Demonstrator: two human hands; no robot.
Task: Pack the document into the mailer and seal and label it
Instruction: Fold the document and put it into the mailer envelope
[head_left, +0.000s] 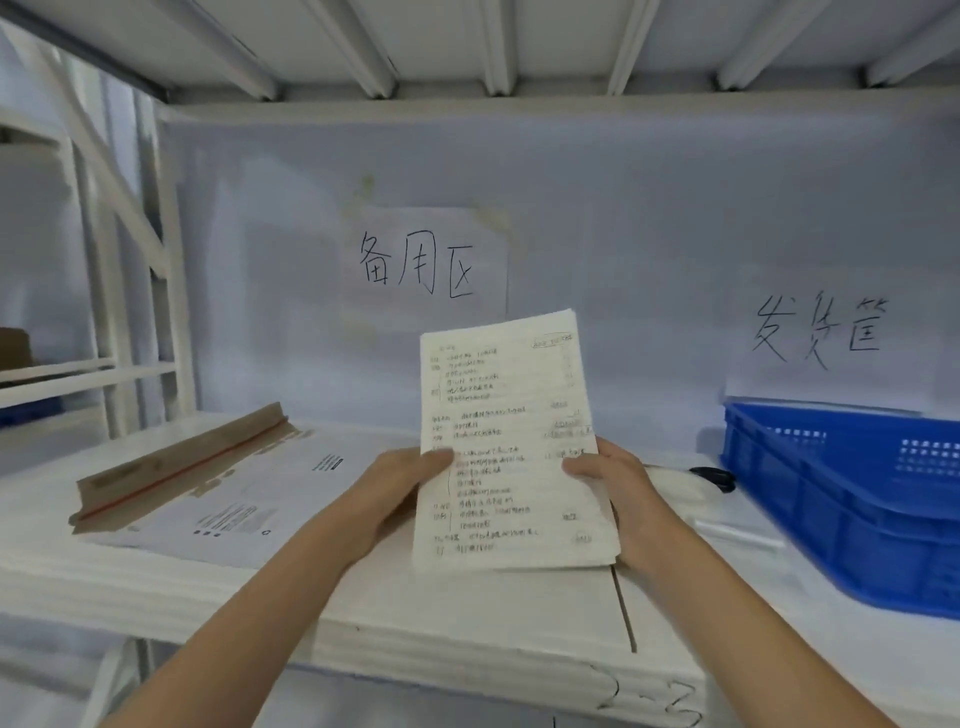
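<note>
White paper with handwriting, the document (511, 447), stood almost upright in front of us in the head view. We held it up above the shelf (467, 613) with both hands. Our left hand (400, 488) kept a grip on its left edge, thumb on the front and fingers behind. Our right hand (613, 483) had a grip on its right edge the same way. The sheets looked like a thin stack, held together.

To the left of our hands, the mailer (208, 478) lay flat on the shelf. Its brown flap (176, 462) stood open, with a thin red strip running along it. The mailer was well apart from the document.

On the right sat a blue crate (841, 499), also on the shelf. A small black thing (714, 477) lay just beside the crate; we could not tell what it was. Two paper signs hung on the back wall, one sign (431, 265) behind the document and another sign (821, 332) above the crate.
</note>
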